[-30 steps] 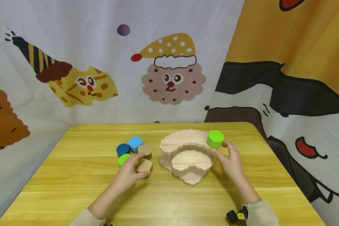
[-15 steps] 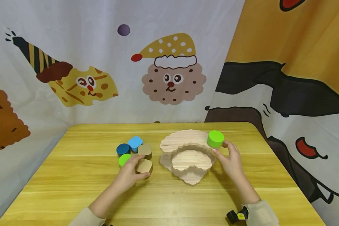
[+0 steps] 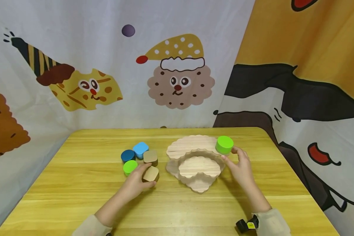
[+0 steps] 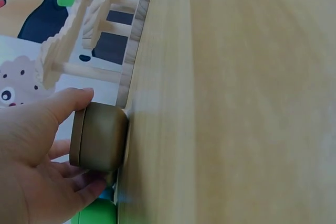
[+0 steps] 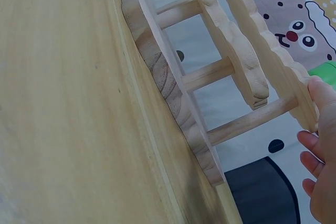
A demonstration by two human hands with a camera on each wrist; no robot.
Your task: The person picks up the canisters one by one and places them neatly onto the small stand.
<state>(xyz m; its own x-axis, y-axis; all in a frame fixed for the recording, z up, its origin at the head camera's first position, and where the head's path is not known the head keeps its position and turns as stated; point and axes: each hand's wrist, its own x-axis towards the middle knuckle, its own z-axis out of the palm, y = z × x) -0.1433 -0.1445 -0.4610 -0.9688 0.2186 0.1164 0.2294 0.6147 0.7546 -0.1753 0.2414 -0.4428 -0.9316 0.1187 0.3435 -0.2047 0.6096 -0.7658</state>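
My left hand has its thumb and fingers around a tan lidded tin, which rests on the table. In the left wrist view the thumb lies at the lid edge of this tin. A three-tiered wooden stand with scalloped shelves stands right of centre. My right hand pinches the right end of its top shelf, thumb on the edge and fingers beyond it. On that end sits a bright green tin, close to the fingers. The right wrist view shows the shelf posts and the base side-on.
Beside my left hand stand a second tan tin, a light blue tin, a dark blue tin and another green tin. Behind the wooden table hangs a cartoon-printed curtain.
My left hand has shifted very slightly around the tan tin, and more of the green tin beside it shows. The right hand and stand have stayed put.
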